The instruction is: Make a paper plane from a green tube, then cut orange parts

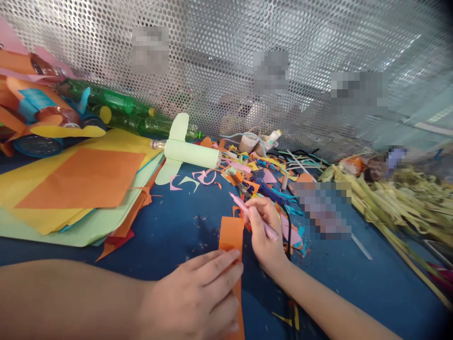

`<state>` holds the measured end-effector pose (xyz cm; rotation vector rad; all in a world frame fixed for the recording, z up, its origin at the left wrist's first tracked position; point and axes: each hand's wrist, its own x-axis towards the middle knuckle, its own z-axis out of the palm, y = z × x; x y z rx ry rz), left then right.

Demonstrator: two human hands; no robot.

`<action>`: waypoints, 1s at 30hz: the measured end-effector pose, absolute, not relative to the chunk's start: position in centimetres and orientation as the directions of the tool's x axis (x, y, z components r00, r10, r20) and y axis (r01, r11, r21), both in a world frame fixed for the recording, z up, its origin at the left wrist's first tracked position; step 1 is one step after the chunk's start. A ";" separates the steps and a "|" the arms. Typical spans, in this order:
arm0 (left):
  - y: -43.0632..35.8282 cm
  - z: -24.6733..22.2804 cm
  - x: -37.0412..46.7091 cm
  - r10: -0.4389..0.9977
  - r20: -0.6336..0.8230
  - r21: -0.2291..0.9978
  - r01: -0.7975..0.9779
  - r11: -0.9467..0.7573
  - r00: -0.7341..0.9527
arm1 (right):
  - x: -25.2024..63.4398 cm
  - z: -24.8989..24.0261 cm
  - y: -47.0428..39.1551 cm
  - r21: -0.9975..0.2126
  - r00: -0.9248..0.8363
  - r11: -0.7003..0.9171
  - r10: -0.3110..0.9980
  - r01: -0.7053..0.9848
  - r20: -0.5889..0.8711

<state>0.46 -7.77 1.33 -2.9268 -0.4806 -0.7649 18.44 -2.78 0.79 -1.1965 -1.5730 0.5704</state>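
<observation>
My left hand (pixel 198 293) lies across an orange paper strip (pixel 231 233), its fingers flat and close together on the paper; its thumb is hidden. The strip runs lengthwise away from me on the blue table. Just to the right of its far end, my right hand (pixel 266 233) is closed around a pink marker (pixel 239 202), held slanted with one end pointing up and to the left. Past the strip stands out a pale green paper-wrapped bottle (pixel 193 153), lying on its side with rounded paper wings.
Stacked coloured paper sheets (pixel 88 179) lie at left, with green bottles (pixel 106 99) behind them. Paper scraps (pixel 240 166), scissors (pixel 242 186) and a blue-handled tool (pixel 272 192) with a black cord (pixel 289 226) are beyond my right hand. Dried husks (pixel 392 198) cover the right side; a perforated metal screen (pixel 212 42) closes the back.
</observation>
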 end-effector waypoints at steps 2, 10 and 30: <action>-7.8 1.3 0.5 0.286 0.471 0.023 0.313 -0.950 0.834 | 18.5 0.7 -2.8 -0.836 0.030 0.392 0.900 0.384 0.435; -7.8 0.7 0.8 0.277 0.445 0.009 0.305 -0.952 0.851 | 18.4 0.8 -2.7 -0.850 0.021 0.371 0.913 0.373 0.408; -7.6 1.9 0.5 0.140 0.332 0.005 0.147 -0.989 0.933 | 18.5 0.4 -2.4 -0.891 0.011 0.337 0.934 0.303 0.357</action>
